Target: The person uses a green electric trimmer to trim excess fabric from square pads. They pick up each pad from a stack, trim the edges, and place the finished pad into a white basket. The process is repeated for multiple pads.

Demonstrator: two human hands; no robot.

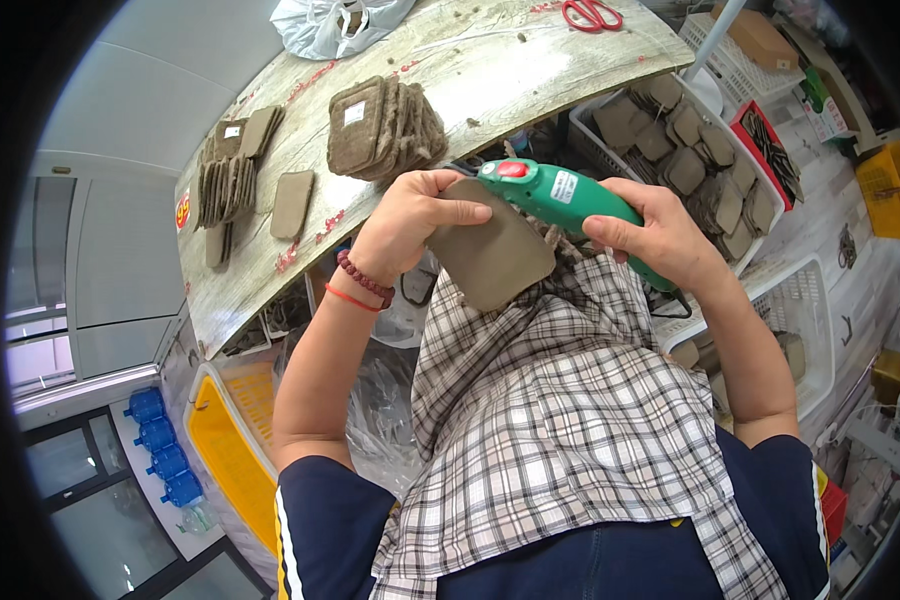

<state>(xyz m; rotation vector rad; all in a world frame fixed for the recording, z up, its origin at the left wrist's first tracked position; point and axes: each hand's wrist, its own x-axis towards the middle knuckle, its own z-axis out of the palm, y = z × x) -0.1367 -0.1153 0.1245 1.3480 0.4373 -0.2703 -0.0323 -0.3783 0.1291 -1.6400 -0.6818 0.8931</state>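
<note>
My left hand (415, 220) grips the upper end of a flat grey-brown pad (495, 260) with rounded corners, thumb on its smooth face. In my right hand (665, 235) is a green electric clipper (580, 200) with a red switch and a pale label. The clipper's head lies at the pad's top edge, close to my left fingers; the exact contact cannot be seen. Beyond my left hand, a stack of fuzzy brown pads (385, 130) stands on the table (480, 90). Farther left are a second stack of pads (225, 190) and a single pad (292, 205).
Red scissors (592, 15) and a white plastic bag (335, 25) lie at the table's far side. White baskets of pads (685, 165) stand to the right, by a red box (767, 150). A yellow-and-white crate (232, 440) is at lower left. A checked apron (570, 400) covers my lap.
</note>
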